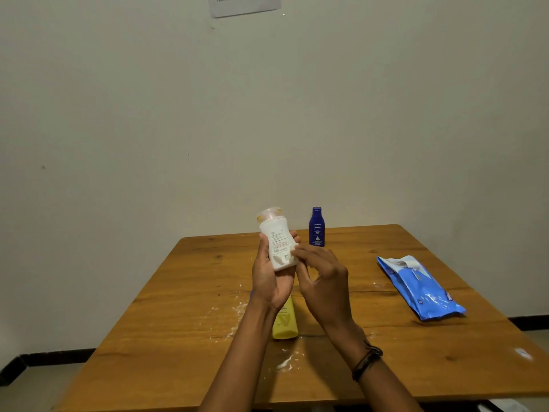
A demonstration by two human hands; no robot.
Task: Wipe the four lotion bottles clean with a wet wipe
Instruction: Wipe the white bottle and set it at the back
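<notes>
**Plainly a bare-handed hold: white bottle up, no wipe on it**

The white lotion bottle (277, 248) is raised off the table (178, 337), tilted a little, with its pale cap (269, 214) uppermost and the printed back label towards the camera. The left hand (270, 281) cradles its lower half from beneath and behind, fingers and thumb wrapped round the body. The right hand (322, 283) sits just right of the bottle with loosely bent fingers. Its fingertips (297, 252) touch the bottle's lower right side, and no wipe shows in it.

Below the white bottle, partly hidden by the left wrist, a yellow bottle (285, 325) lies flat on its side. Behind and to the right of the white bottle, a blue bottle (316, 228) stands upright. Well to the right lies the blue wet-wipe pack (421, 288). White smears (285, 362) streak the wood below and to the left of the white bottle. A fourth bottle cannot be made out.

The white bottle looks like light, fairly stiff plastic with smooth, rounded sides. With lotion residue and a wet wipe it would likely turn slippery. Holding it low on the body, as the left hand does, seems soundest, since that leaves the cap and shoulders free for wiping. A wipe from the pack probably comes first.
</notes>
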